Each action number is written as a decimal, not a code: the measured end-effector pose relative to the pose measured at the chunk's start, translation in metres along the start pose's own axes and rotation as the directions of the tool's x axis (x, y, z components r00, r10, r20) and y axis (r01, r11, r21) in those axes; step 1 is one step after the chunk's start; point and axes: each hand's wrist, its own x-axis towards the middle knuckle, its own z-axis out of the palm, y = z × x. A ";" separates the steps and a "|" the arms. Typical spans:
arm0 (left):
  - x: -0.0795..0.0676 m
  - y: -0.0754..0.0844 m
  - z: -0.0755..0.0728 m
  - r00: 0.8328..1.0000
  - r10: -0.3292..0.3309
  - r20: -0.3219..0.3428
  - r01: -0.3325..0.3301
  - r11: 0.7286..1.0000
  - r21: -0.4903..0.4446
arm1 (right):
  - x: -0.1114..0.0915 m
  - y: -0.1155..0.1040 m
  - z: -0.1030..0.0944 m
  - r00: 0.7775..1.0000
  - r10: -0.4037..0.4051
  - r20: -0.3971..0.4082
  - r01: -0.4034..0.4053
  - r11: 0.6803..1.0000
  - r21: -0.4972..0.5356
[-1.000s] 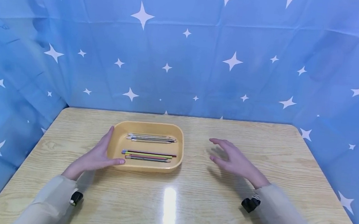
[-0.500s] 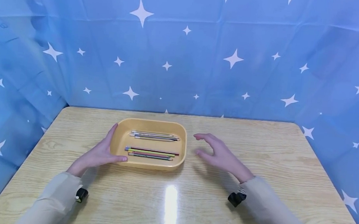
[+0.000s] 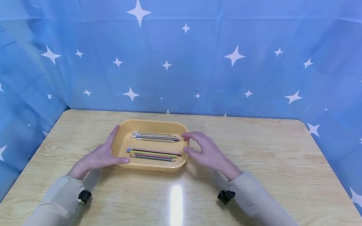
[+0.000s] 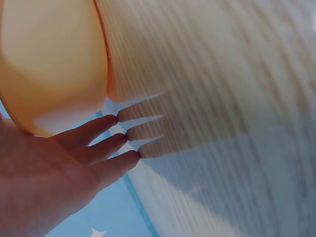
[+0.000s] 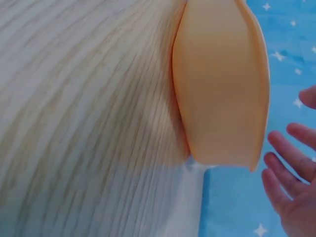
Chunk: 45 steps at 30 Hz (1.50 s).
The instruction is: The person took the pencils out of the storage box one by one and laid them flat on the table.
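Note:
A shallow yellow-orange plastic tray point(image 3: 147, 165) sits on the wooden table in the head view. Inside it lie two rows of pencils: a pale and dark back row point(image 3: 156, 137) and a colourful front row point(image 3: 153, 154). My left hand point(image 3: 98, 156) spans the tray's left end, thumb along the front rim, fingers straight beside the outer wall. In the left wrist view those fingers point(image 4: 106, 148) reach toward the tabletop. My right hand point(image 3: 208, 152) is over the tray's right rim, index finger and thumb apart near the pencils' ends. Its fingers point(image 5: 289, 168) are spread above the rim in the right wrist view.
The wood-grain table point(image 3: 280, 149) extends to both sides and in front of the tray, with a bright light reflection point(image 3: 176, 208) near the front. Behind it hangs a blue cloth point(image 3: 187, 54) with white stars. Both wrists carry small black devices point(image 3: 226, 197).
My right hand has moved left from the bare table to the tray's right rim. The left hand keeps its place at the tray's left end, and the pencils lie as before.

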 end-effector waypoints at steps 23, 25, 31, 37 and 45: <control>-0.002 -0.005 0.001 0.999 -0.017 -0.040 0.020 0.997 0.074 | 0.044 -0.033 0.035 0.976 0.009 0.217 0.006 0.998 -0.068; -0.002 -0.006 0.000 0.999 -0.020 -0.039 0.023 0.997 0.077 | 0.049 -0.034 0.040 0.972 0.029 0.233 -0.015 0.998 -0.060; -0.002 -0.006 0.001 0.999 -0.032 -0.034 0.035 0.996 0.082 | 0.062 -0.033 0.053 0.961 0.063 0.268 -0.027 0.990 -0.136; -0.001 -0.006 0.002 0.999 -0.024 -0.031 0.026 0.998 0.062 | 0.070 -0.034 0.063 0.943 0.127 0.306 -0.057 0.972 -0.229; -0.002 -0.005 0.000 0.999 -0.004 -0.037 0.007 0.997 0.075 | 0.079 -0.030 0.071 0.922 0.179 0.343 -0.116 0.974 -0.197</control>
